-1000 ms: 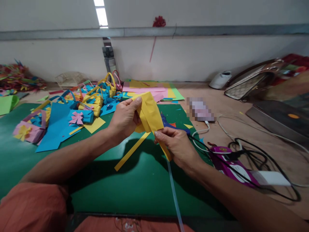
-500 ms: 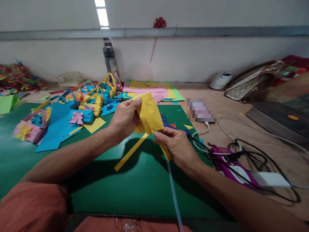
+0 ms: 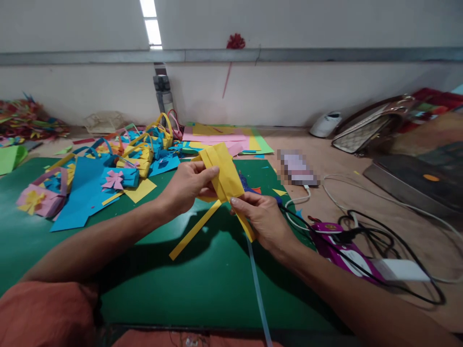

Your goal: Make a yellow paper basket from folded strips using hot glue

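Note:
A folded yellow paper piece (image 3: 228,174) is held up above the green mat (image 3: 162,294), between both hands. My left hand (image 3: 190,185) grips its left side, the thumb lying on the front and the fingers behind. My right hand (image 3: 265,219) pinches its lower right corner, where a narrow yellow end hangs down. Below the paper a yellow strip (image 3: 195,230) slants to the lower left; whether it joins the piece is hidden. Partly covered behind the right hand is a blue tool with an orange part (image 3: 256,190). From under that hand a translucent stick (image 3: 257,291) runs toward me.
Small paper baskets (image 3: 139,161) with flowers cluster at the left, near blue paper (image 3: 81,193) and a yellow square (image 3: 140,191). Coloured sheets (image 3: 217,135) lie behind. To the right are a blurred phone (image 3: 298,166), a purple power strip (image 3: 347,250), tangled cables (image 3: 376,238) and a bag (image 3: 361,135).
My left hand has slid down the yellow paper, its thumb now lower on the front. The right hand keeps its pinch at the corner. The view has shifted slightly.

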A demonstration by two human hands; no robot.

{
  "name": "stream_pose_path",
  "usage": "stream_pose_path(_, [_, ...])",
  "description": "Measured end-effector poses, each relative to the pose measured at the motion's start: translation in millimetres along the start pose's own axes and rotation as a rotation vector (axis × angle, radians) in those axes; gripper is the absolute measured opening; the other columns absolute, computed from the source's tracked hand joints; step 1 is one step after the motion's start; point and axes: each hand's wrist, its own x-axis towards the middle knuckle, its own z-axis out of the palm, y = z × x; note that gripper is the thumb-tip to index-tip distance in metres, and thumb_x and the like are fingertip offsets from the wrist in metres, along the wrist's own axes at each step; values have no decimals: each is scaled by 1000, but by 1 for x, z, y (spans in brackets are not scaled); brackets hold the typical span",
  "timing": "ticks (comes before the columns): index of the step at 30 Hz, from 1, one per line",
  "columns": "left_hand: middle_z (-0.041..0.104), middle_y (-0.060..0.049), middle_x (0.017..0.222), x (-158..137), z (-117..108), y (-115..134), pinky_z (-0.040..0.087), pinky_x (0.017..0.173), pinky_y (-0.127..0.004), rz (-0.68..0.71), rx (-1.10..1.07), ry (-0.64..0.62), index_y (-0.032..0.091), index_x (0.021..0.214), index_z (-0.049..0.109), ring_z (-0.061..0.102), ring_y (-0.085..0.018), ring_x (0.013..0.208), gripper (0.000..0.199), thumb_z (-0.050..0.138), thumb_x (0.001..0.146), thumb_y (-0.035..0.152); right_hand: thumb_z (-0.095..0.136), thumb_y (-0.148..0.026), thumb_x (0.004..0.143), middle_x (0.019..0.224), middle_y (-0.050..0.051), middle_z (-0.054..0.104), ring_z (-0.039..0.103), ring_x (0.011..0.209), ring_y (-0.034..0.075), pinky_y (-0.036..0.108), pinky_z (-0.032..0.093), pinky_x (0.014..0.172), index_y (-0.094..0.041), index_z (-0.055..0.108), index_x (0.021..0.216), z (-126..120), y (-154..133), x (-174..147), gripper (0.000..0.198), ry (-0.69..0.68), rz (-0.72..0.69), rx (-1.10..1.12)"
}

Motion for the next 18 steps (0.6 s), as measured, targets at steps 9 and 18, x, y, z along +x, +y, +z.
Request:
stream_pose_path(9, [42, 6, 43, -3, 1, -7, 19, 37, -17, -82, 333, -41, 12, 57, 55, 31, -2, 36, 22, 59, 73, 24, 72, -33, 58, 53, -3, 56, 46, 48, 7, 23, 33, 48, -17, 60, 54, -1, -1, 0, 21, 17, -10, 0])
stream_pose_path(18, [34, 8, 42, -5, 4, -20, 13, 39, -21, -166, 301, -1, 14, 51, 46, 24, -2, 37, 27, 61, 70, 26, 73, -32, 56, 52, -4, 56, 46, 51, 7, 22, 34, 52, -15, 60, 54, 0, -3, 2, 21, 29, -38, -19])
